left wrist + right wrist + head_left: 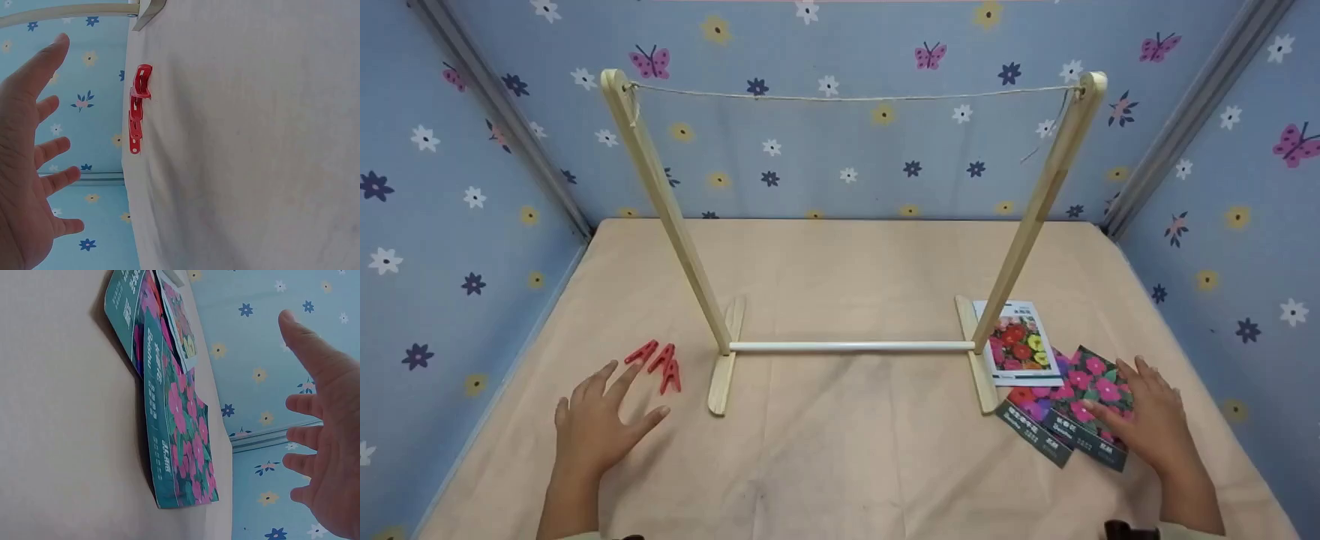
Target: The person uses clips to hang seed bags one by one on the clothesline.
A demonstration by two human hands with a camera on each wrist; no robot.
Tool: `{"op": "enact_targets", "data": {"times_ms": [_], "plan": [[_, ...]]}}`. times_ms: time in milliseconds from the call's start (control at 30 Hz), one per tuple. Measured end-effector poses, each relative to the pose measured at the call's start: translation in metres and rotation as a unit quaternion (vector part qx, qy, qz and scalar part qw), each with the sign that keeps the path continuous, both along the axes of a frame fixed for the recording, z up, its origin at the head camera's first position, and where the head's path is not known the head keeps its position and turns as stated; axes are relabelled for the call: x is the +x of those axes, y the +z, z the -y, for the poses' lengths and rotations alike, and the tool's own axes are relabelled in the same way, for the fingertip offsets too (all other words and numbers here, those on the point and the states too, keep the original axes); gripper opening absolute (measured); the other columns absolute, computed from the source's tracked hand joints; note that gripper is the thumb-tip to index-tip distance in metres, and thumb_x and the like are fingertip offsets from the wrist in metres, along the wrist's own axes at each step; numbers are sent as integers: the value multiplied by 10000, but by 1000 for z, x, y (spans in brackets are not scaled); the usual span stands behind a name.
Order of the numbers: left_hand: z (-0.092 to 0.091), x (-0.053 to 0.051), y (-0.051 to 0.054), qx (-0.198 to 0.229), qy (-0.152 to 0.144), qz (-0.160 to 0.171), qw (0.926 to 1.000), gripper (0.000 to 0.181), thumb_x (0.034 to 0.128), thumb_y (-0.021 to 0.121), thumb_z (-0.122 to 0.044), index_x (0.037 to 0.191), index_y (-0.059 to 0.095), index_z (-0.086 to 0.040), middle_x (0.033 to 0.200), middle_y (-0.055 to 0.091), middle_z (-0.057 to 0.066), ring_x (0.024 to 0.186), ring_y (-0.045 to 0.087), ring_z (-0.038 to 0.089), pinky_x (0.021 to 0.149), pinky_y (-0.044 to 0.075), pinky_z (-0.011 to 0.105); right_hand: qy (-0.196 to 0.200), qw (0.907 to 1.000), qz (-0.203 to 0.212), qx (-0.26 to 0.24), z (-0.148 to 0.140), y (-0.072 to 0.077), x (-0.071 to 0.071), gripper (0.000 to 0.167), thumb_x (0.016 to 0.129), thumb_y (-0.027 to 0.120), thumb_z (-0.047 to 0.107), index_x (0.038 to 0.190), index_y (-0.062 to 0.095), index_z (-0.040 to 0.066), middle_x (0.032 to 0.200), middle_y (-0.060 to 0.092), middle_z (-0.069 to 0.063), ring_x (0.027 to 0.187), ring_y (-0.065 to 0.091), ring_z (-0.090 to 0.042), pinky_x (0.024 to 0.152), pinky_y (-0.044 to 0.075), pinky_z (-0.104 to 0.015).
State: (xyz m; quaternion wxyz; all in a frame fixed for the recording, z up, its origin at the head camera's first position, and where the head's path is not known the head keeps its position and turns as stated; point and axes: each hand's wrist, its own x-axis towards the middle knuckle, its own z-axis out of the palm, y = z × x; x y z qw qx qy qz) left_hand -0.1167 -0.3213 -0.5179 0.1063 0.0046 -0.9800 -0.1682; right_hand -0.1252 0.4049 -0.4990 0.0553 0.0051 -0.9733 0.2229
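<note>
Wooden frame (851,346) stood on bench (832,442), twelve o'clock ahead. Red clips (662,358) laid at one o'clock from left grip (598,420), flower packets (1054,391) at ten from right grip (1155,420) (fingers of both held apart).

The frame (672,217) looks smooth wood, pegs (665,355) plastic, packets (1071,405) glossy

Left grip (596,429), right grip (1158,420): fingers (53,153) apart, thumbs (643,429) turned inward; right fingers foreshortened, exact bend unclear.

Blue walls (810,157) printed with flowers and butterflies meet at grey poles (1192,112) beside a peach-coloured tabletop (840,262).
</note>
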Motion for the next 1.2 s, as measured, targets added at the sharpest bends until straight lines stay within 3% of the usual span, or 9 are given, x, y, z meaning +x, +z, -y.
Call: {"op": "enact_targets", "data": {"times_ms": [200, 300, 533, 733, 833, 1000, 1200], "plan": [[1, -1, -1, 224, 53, 142, 9996, 832, 793, 706, -614, 1445, 461, -160, 1418, 412, 261, 1235, 384, 540, 884, 290, 775, -294, 9964, 286, -746, 8, -1, -6, 901, 871, 724, 434, 1469, 299, -89, 1526, 161, -357, 1348, 177, -593, 983, 226, -769], [1, -4, 1, 300, 57, 286, 9991, 829, 813, 681, -622, 1449, 461, -137, 1399, 426, 270, 1220, 404, 541, 859, 329, 775, -538, 9921, 419, -1049, 11, -3, -9, 897, 874, 707, 463, 1480, 304, -62, 1530, 189, -331, 1357, 207, -565, 1003, 253, -739], [0, -8, -2, 780, 168, 585, 9951, 832, 828, 683, -598, 1408, 499, -31, 1349, 454, 297, 1206, 430, 530, 924, 349, 730, -1144, 9689, 952, -1979, 17, -12, -19, 923, 862, 687, 529, 1535, 264, 60, 1508, 286, -298, 1349, 286, -512, 1032, 325, -667], [-2, -10, -7, 1188, 177, 747, 9899, 767, 826, 715, -554, 1312, 577, 23, 1309, 499, 283, 1134, 528, 460, 933, 412, 640, -1132, 9674, 944, -2059, 20, -18, -31, 901, 878, 666, 528, 1521, 281, 27, 1460, 354, -319, 1311, 368, -496, 997, 404, -625], [-3, -12, -9, 1343, 203, 777, 9877, 745, 819, 735, -532, 1298, 591, 20, 1302, 513, 277, 1095, 564, 434, 911, 434, 623, -1289, 9618, 1031, -2183, 24, -20, -38, 911, 870, 662, 549, 1522, 286, 35, 1467, 359, -296, 1309, 384, -469, 1009, 413, -594], [-3, -16, -14, 1684, 446, 712, 9821, 720, 799, 781, -474, 1294, 599, 16, 1284, 542, 277, 1095, 576, 427, 912, 454, 602, -1378, 9581, 1169, -2221, 28, -25, -49, 923, 859, 657, 572, 1517, 299, 33, 1485, 356, -265, 1314, 398, -428, 1045, 398, -551], [-2, -22, -21, 2124, 731, 689, 9720, 712, 782, 816, -417, 1284, 598, 38, 1299, 535, 284, 1127, 568, 428, 938, 465, 572, -1317, 9620, 1154, -2097, 30, -32, -59, 912, 868, 639, 584, 1505, 320, 15, 1496, 354, -256, 1281, 433, -411, 1044, 404, -539]]}}
